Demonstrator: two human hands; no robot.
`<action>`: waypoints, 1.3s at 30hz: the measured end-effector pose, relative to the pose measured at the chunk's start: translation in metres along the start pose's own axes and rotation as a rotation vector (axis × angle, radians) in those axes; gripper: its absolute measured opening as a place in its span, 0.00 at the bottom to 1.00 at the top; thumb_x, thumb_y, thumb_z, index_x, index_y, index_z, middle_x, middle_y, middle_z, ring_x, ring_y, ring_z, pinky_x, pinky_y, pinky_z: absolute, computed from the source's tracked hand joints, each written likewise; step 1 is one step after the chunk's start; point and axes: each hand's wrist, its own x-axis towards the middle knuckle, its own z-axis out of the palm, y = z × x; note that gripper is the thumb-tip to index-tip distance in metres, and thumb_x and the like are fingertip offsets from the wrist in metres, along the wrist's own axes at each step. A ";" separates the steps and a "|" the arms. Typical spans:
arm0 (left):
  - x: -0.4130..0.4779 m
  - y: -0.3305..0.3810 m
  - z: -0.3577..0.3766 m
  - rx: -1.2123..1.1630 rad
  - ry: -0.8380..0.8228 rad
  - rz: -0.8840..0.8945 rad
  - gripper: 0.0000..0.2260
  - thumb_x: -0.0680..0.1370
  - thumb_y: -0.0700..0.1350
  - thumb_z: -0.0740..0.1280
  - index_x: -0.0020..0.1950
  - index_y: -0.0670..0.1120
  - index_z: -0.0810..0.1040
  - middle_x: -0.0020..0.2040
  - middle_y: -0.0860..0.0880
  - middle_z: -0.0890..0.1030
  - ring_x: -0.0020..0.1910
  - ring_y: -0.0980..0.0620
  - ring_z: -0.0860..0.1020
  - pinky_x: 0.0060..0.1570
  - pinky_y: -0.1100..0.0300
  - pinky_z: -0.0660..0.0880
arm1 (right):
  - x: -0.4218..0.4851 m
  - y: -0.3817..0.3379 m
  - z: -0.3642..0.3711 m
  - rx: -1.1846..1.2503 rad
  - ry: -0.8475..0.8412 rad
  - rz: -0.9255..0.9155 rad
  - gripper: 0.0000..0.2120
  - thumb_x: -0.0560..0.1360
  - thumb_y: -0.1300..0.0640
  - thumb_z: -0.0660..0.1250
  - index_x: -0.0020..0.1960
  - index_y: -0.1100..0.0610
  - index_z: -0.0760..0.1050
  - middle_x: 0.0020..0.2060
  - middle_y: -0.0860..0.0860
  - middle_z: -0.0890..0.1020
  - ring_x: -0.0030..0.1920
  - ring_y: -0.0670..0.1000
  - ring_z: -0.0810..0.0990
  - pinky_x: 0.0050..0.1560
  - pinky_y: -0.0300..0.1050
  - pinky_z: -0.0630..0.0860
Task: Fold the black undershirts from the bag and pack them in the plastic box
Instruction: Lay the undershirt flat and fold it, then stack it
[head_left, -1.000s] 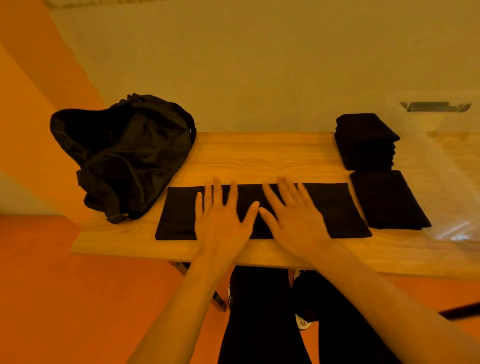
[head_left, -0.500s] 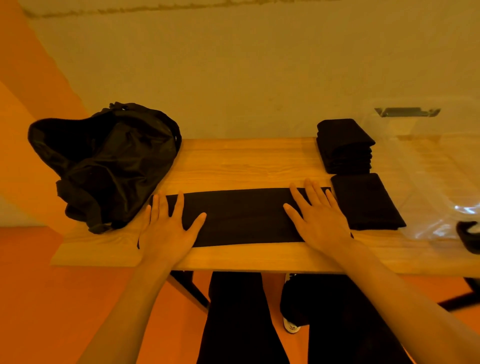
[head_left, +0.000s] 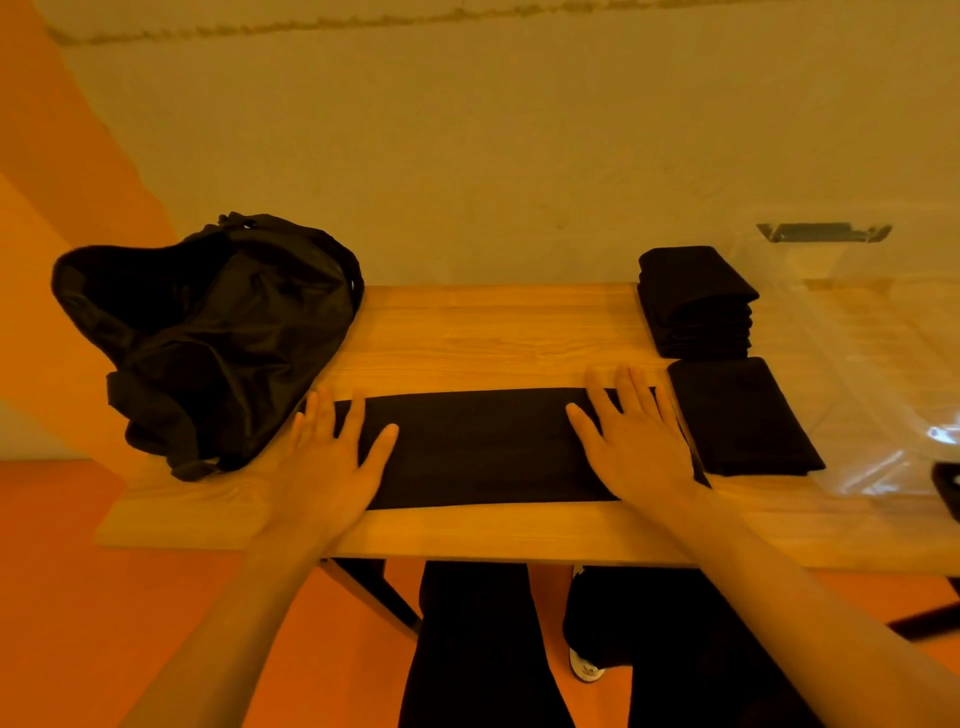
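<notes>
Two hands (head_left: 332, 467) (head_left: 639, 452) flat on one long undershirt (head_left: 478, 447), one folded undershirt (head_left: 743, 415), one stack (head_left: 696, 301), one bag (head_left: 208, 332)

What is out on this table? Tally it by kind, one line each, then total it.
black bag: 1
clear plastic box: 1
long undershirt strip: 1
single folded undershirt: 1
stack of folded undershirts: 1 stack, pieces too dark to count
Total: 5, with the stack counted as one.
</notes>
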 end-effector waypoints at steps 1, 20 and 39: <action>0.002 -0.002 -0.001 -0.009 -0.009 0.004 0.38 0.77 0.70 0.39 0.84 0.53 0.47 0.83 0.43 0.40 0.81 0.49 0.37 0.80 0.52 0.39 | 0.002 0.002 -0.001 0.006 -0.010 0.002 0.41 0.73 0.31 0.28 0.82 0.46 0.41 0.82 0.57 0.46 0.81 0.55 0.40 0.80 0.55 0.40; 0.019 0.042 0.005 0.147 -0.048 0.001 0.40 0.74 0.73 0.33 0.82 0.54 0.37 0.81 0.37 0.37 0.81 0.42 0.36 0.80 0.46 0.38 | -0.040 0.010 -0.004 -0.040 -0.138 -0.161 0.41 0.67 0.27 0.23 0.78 0.39 0.29 0.80 0.51 0.32 0.78 0.51 0.28 0.77 0.53 0.32; 0.062 0.094 0.016 0.149 -0.053 -0.161 0.41 0.74 0.77 0.40 0.82 0.59 0.37 0.81 0.35 0.38 0.80 0.34 0.37 0.78 0.40 0.39 | -0.032 0.022 -0.013 -0.070 -0.158 -0.613 0.35 0.77 0.24 0.42 0.78 0.33 0.34 0.80 0.47 0.33 0.77 0.47 0.26 0.78 0.54 0.33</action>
